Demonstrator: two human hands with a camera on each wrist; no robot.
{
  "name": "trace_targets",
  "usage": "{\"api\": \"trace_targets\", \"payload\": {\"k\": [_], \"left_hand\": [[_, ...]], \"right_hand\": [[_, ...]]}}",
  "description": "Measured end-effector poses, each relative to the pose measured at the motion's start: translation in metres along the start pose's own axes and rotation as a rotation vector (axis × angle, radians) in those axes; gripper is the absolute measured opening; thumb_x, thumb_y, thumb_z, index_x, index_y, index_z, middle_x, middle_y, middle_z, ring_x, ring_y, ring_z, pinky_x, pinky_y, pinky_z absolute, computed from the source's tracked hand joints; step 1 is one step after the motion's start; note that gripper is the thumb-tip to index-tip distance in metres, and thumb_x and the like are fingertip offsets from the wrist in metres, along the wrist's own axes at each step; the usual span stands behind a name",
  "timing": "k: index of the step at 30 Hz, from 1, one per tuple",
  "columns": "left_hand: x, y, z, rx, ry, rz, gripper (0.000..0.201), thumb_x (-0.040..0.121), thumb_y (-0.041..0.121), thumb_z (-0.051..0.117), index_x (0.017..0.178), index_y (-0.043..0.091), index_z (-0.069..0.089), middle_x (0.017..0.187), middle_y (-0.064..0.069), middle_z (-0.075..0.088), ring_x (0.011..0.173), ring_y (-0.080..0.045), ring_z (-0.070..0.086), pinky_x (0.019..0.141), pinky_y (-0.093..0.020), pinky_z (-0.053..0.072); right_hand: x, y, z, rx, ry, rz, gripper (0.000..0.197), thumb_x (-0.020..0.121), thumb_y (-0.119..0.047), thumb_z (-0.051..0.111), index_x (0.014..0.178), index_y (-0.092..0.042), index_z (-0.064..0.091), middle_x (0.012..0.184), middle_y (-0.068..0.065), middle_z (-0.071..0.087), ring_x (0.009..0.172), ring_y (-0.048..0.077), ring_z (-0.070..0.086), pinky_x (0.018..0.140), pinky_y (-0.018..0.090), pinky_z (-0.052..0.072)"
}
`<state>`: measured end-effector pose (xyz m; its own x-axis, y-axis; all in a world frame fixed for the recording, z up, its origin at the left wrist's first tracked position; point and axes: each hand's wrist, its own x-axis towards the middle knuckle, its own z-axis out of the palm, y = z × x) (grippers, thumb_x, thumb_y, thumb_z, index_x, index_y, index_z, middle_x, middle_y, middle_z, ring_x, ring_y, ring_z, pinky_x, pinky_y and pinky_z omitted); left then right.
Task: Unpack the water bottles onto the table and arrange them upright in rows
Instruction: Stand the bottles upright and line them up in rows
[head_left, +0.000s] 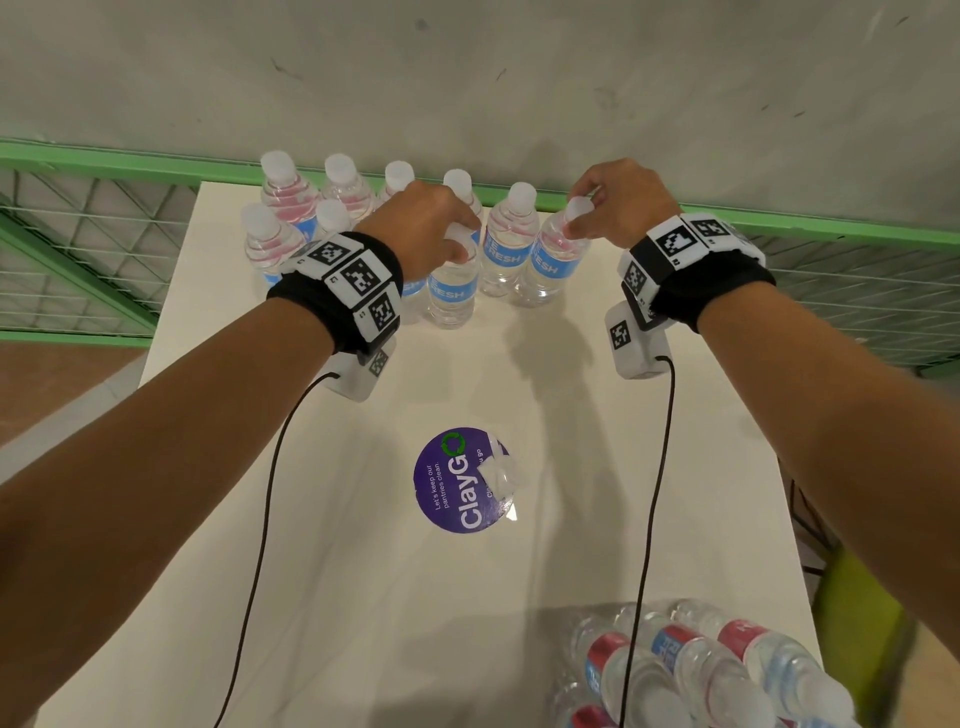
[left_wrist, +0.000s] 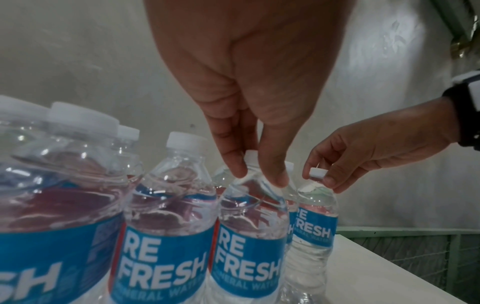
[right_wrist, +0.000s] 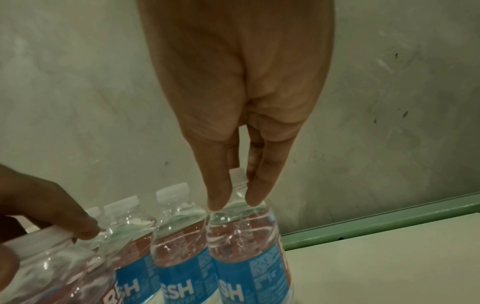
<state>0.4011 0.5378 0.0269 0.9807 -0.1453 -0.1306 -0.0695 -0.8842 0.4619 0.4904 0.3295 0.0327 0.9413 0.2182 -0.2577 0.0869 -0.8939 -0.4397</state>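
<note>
Clear water bottles with white caps and blue labels stand upright in two rows (head_left: 337, 208) at the far end of the white table (head_left: 363, 571). My left hand (head_left: 441, 228) pinches the neck of a front-row bottle (head_left: 453, 291), also seen in the left wrist view as my left hand (left_wrist: 259, 176) on that bottle (left_wrist: 249, 236). My right hand (head_left: 597, 208) pinches the cap of the rightmost bottle (head_left: 553, 260); in the right wrist view my right hand (right_wrist: 233, 197) grips this bottle (right_wrist: 246, 246) at the neck. Both bottles stand on the table.
A shrink-wrapped pack of bottles (head_left: 701, 670) lies at the table's near right corner. A round purple sticker (head_left: 462, 480) sits mid-table with a scrap of clear plastic on it. A green wire fence (head_left: 78, 249) and a grey wall stand behind the table.
</note>
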Motion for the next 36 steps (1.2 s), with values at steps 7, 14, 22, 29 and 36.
{"api": "trace_targets", "payload": {"k": [7, 14, 22, 29, 36], "left_hand": [[0.000, -0.004, -0.003, -0.026, -0.031, 0.001, 0.045, 0.081, 0.016, 0.068, 0.125, 0.014, 0.057, 0.127, -0.012, 0.058, 0.111, -0.029, 0.055, 0.093, -0.035, 0.041], [0.000, -0.009, 0.000, -0.029, -0.019, -0.011, 0.045, 0.081, 0.016, 0.068, 0.124, 0.014, 0.057, 0.119, -0.013, 0.061, 0.105, -0.029, 0.057, 0.086, -0.032, 0.040], [0.003, -0.011, 0.001, -0.017, -0.020, -0.007, 0.045, 0.082, 0.016, 0.066, 0.126, 0.014, 0.056, 0.122, -0.014, 0.060, 0.108, -0.030, 0.056, 0.085, -0.030, 0.039], [0.003, -0.011, 0.001, -0.016, -0.017, 0.000, 0.044, 0.083, 0.017, 0.066, 0.125, 0.014, 0.056, 0.120, -0.014, 0.061, 0.106, -0.031, 0.056, 0.086, -0.032, 0.040], [0.003, -0.012, 0.002, -0.018, -0.011, 0.000, 0.043, 0.083, 0.016, 0.065, 0.124, 0.014, 0.057, 0.119, -0.014, 0.061, 0.104, -0.030, 0.057, 0.082, -0.029, 0.037]], "right_hand": [[0.001, -0.005, 0.000, -0.025, -0.025, -0.007, 0.049, 0.072, -0.022, 0.078, 0.117, -0.015, 0.059, 0.121, 0.008, 0.054, 0.098, 0.023, 0.054, 0.082, 0.031, 0.044], [-0.001, -0.040, 0.016, -0.044, -0.008, -0.134, 0.056, 0.070, -0.028, 0.079, 0.121, -0.028, 0.057, 0.121, 0.003, 0.059, 0.117, 0.026, 0.052, 0.101, 0.044, 0.041], [0.010, -0.053, 0.025, -0.153, 0.003, -0.150, 0.042, 0.069, -0.018, 0.078, 0.108, -0.021, 0.065, 0.116, 0.006, 0.063, 0.106, 0.029, 0.058, 0.090, 0.039, 0.048], [0.018, -0.052, 0.025, -0.134, 0.007, -0.156, 0.042, 0.069, -0.015, 0.079, 0.109, -0.018, 0.067, 0.116, 0.012, 0.062, 0.106, 0.031, 0.058, 0.084, 0.032, 0.044], [0.019, -0.051, 0.022, -0.102, -0.016, -0.172, 0.043, 0.070, -0.014, 0.079, 0.111, -0.017, 0.065, 0.116, 0.011, 0.062, 0.107, 0.029, 0.058, 0.083, 0.029, 0.043]]}}
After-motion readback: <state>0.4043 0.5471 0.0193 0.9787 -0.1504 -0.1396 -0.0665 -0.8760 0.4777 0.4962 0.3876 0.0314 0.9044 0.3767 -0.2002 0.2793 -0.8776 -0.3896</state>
